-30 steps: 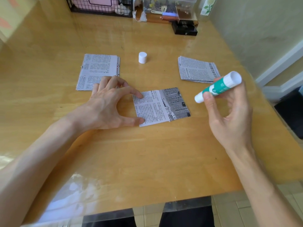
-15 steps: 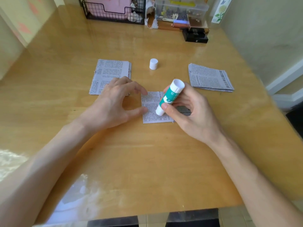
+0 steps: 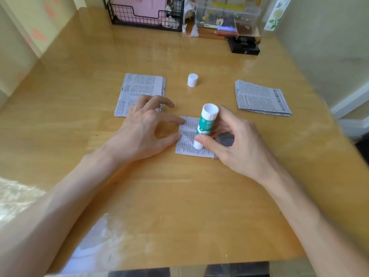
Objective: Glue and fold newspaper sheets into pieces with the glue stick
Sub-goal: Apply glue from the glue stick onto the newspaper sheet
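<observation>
Head view: one camera, looking down on the glossy wooden table [image 3: 179, 196].
Right hand [image 3: 235, 144]: thumb and fingers wrapped round the green-and-white glue stick [image 3: 205, 124]. The stick is near upright, its top tilted slightly away and its lower end down on the paper.
Work piece: small folded newspaper sheet [image 3: 186, 141], flat at table centre between both hands. Its right part is hidden under the right hand.
Left hand [image 3: 145, 132]: fingers spread wide, gripping nothing. Index tip and thumb tip press the sheet's left edge.
Cap: white round glue cap [image 3: 192, 80], standing alone behind the sheet, apart from it.
Left stack: folded newspaper pile [image 3: 137, 90], near corner behind the left fingers; contact unclear.
Right stack: loose newspaper pile [image 3: 259, 97], well apart from the hands.
Back edge: black wire basket [image 3: 145, 21], clear plastic box [image 3: 225, 15], small black box [image 3: 244, 47].
</observation>
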Tool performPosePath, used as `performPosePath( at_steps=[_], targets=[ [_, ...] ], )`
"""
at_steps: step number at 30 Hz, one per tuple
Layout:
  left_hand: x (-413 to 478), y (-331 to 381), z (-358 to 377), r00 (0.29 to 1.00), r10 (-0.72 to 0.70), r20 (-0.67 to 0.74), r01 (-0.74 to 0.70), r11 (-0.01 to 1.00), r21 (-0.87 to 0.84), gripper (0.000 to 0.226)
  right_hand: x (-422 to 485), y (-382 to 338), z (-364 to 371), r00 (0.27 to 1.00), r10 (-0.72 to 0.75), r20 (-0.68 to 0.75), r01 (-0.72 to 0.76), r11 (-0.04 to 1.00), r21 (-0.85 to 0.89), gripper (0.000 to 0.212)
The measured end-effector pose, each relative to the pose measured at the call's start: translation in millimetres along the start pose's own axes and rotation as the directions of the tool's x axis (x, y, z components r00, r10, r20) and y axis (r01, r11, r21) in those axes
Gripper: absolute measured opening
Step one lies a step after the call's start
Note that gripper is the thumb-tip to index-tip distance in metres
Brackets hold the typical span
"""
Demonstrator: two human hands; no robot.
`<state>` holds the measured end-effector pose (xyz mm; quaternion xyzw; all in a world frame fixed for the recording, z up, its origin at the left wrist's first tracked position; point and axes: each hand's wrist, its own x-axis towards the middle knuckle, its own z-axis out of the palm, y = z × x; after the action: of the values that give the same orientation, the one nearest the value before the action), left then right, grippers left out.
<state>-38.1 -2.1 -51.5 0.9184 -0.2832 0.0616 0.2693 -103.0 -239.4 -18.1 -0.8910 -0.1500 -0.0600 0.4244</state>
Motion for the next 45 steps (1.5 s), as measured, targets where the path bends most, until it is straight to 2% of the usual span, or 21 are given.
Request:
performPosePath(
  at_steps=[7, 11, 16, 20, 25, 28, 33, 45],
  targets=[
    [-0.7, 4.9, -3.1, 1.0, -0.003, 0.029, 0.003, 1.0, -0.013, 0.056, -2.0, -3.5, -1.0, 0.992, 0.006, -0.128, -0.017, 0.996, -0.085, 0.035],
    [-2.0, 13.0, -8.3, 0.999, -0.011, -0.033, 0.007, 0.995, -0.1, 0.035, -5.4, -3.9, -7.3, 0.96, 0.09, -0.263, -0.105, 0.993, -0.044, 0.04],
    [-2.1, 15.6, -8.6, 0.998, -0.032, -0.052, 0.024, 0.988, -0.151, 0.014, -9.3, -5.3, -4.5, 0.959, 0.162, -0.231, -0.156, 0.987, 0.046, 0.05],
    [-3.0, 17.9, -4.1, 1.0, 0.014, 0.011, -0.012, 0.984, -0.179, 0.028, -11.5, -3.9, -2.3, 0.966, 0.168, -0.196, -0.156, 0.985, 0.073, 0.049],
    [-7.0, 21.7, -0.4, 0.948, 0.268, 0.168, -0.26, 0.963, -0.071, 0.03, -15.6, -2.2, -2.9, 0.979, 0.124, -0.164, -0.123, 0.992, 0.014, 0.038],
    [-6.3, 20.1, -2.4, 0.924, 0.335, 0.185, -0.344, 0.939, 0.013, 0.036, -17.4, -1.2, -2.2, 0.981, 0.084, -0.176, -0.093, 0.994, -0.048, 0.032],
    [-6.5, 21.2, -6.6, 0.906, 0.354, 0.232, -0.372, 0.927, 0.039, 0.044, -19.6, -0.6, -1.6, 0.978, 0.017, -0.208, -0.054, 0.984, -0.172, 0.026],
    [-7.2, 20.3, -7.0, 0.91, 0.343, 0.233, -0.356, 0.934, 0.016, 0.045, -20.0, 9.1, -11.2, 0.949, 0.086, -0.304, -0.167, 0.953, -0.252, 0.024]
  ],
)
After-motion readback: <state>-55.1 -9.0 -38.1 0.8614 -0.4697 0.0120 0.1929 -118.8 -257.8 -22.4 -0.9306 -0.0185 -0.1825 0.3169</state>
